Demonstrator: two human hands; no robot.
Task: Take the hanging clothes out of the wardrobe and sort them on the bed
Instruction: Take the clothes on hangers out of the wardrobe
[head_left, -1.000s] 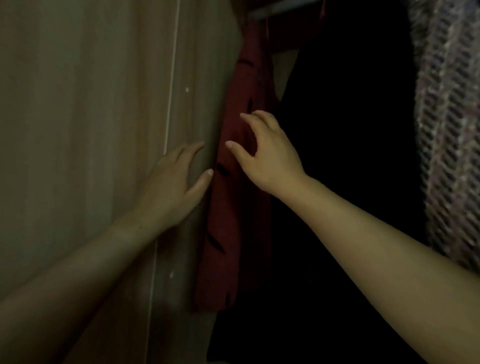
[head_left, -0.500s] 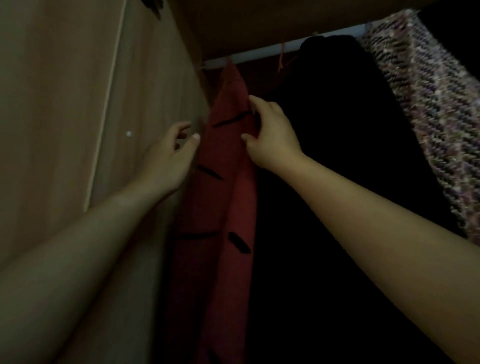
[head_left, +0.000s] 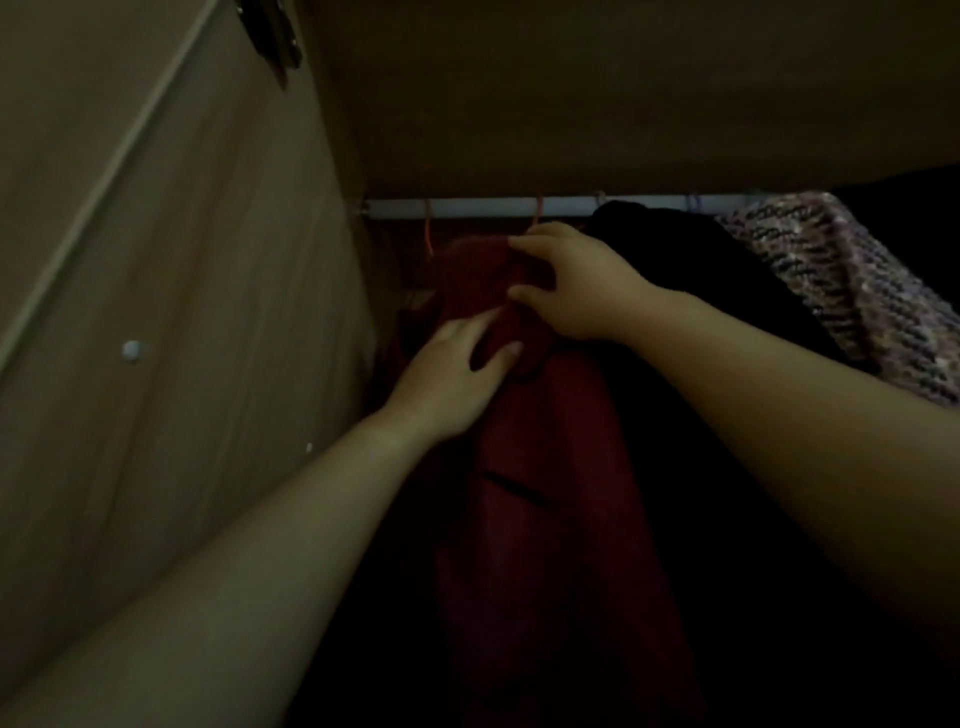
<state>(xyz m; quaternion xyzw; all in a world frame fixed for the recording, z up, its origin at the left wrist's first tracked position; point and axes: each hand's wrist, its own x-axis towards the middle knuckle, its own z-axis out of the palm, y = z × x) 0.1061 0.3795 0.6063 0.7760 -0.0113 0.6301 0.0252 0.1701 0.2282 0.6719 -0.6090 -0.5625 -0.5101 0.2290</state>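
A dark red garment (head_left: 540, 467) with black dashes hangs at the left end of the pale wardrobe rail (head_left: 483, 208), on thin orange hanger hooks. My right hand (head_left: 576, 283) pinches the garment's upper shoulder between thumb and fingers, just below the rail. My left hand (head_left: 457, 374) reaches in from the lower left, its thumb and fingers closing round the same red cloth a little lower. A black garment (head_left: 691, 270) hangs right beside the red one, partly behind my right forearm.
A pink-and-purple knitted garment (head_left: 841, 291) hangs at the far right of the rail. The wooden wardrobe side wall (head_left: 218, 291) stands close on the left, with a metal hinge (head_left: 270, 31) at the top. The wardrobe's top board (head_left: 597, 93) hangs low over the rail.
Both hands have risen up the red garment towards the rail. My left hand left the wardrobe wall and now takes the cloth; my right hand has closed on its shoulder.
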